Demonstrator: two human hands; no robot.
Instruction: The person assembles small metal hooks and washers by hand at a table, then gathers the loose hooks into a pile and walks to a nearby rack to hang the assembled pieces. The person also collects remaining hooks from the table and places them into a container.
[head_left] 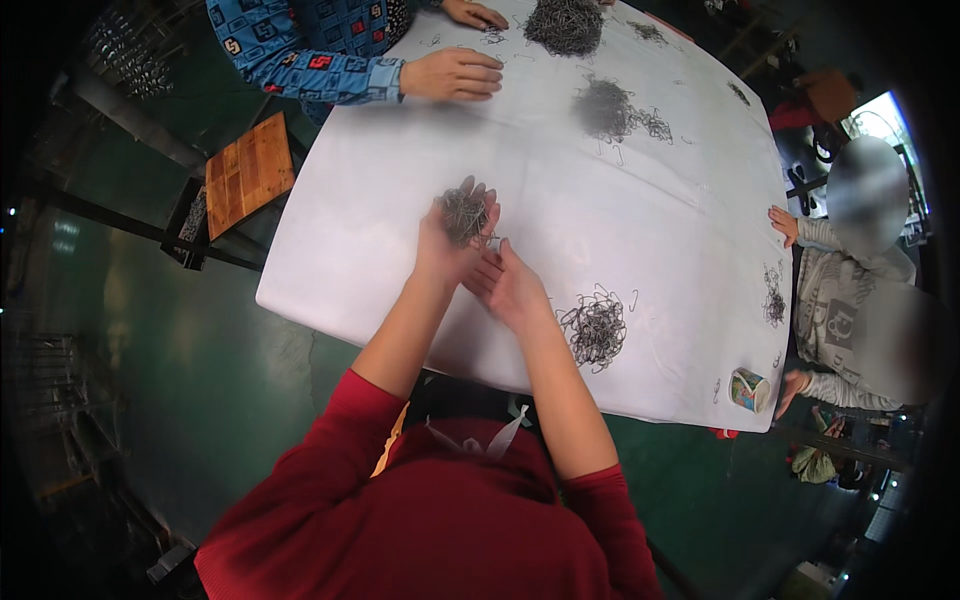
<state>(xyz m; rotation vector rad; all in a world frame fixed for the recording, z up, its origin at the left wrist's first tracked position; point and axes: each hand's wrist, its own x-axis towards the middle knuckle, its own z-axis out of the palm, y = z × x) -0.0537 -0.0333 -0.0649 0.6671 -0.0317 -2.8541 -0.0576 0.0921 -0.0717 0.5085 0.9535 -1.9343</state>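
Table: large, covered in smooth white sheeting; carries everything noted below.

Co-workers: person in a blue patterned sleeve at the far left side, person in a grey printed sweatshirt at the right.

Piles, all thin dark metal wire hooks: dense, nearly black pile at the far edge; blurred grey pile closer in, strays to its right; looser, tangled pile just right of the right forearm.

Hands: left hand palm up, fingers curled, cupped around a dark, tangled handful of wire hooks above the table. Right hand open, palm up, nothing seen in it; fingertips just beside the left hand — contact cannot be told.

Handling (judgement): hooks this interlinked will likely drag their neighbours along. Keep the left palm level, fingers raised as a rim; right hand close by as a catch. Tease the clump loose with fingertips — no yanking — and stay low over the sheeting.

Small items: round printed tub, near right corner; single loose wire hook, lying apart beside the looser pile.
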